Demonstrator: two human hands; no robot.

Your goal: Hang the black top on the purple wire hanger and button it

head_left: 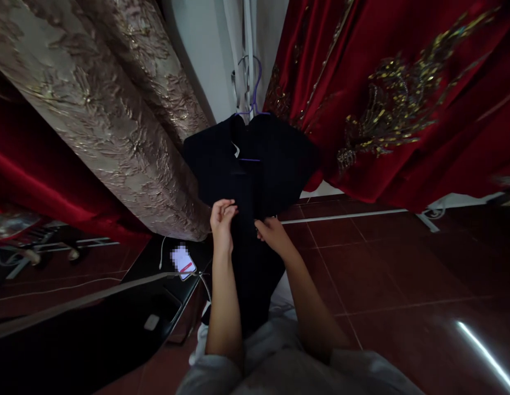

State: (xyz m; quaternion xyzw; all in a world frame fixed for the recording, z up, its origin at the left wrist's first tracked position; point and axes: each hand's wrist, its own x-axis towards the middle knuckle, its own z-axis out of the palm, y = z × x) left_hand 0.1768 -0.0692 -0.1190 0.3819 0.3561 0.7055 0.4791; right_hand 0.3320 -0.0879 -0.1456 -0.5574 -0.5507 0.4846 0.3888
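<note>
A dark navy, short-sleeved garment [216, 159] hangs on a purple wire hanger [255, 99] in front of me. Its front is parted below the collar, and a small pale label shows inside the neck. My left hand [222, 219] is at the front panel left of the opening, fingers curled and pinched at the cloth. On the other side, my right hand [272, 233] is closed with thumb against the fingers, gripping the front edge. The two hands are a short way apart at about the same height. Any button between the fingers is too small and dark to make out.
Beige embossed drapery [127, 137] hangs close on the left, and red cloth with gold sequins [395, 109] on the right. A black table [115, 318] at lower left carries a lit phone [183, 263] and a cable. A white rack foot [428, 221] stands on the red-tiled floor.
</note>
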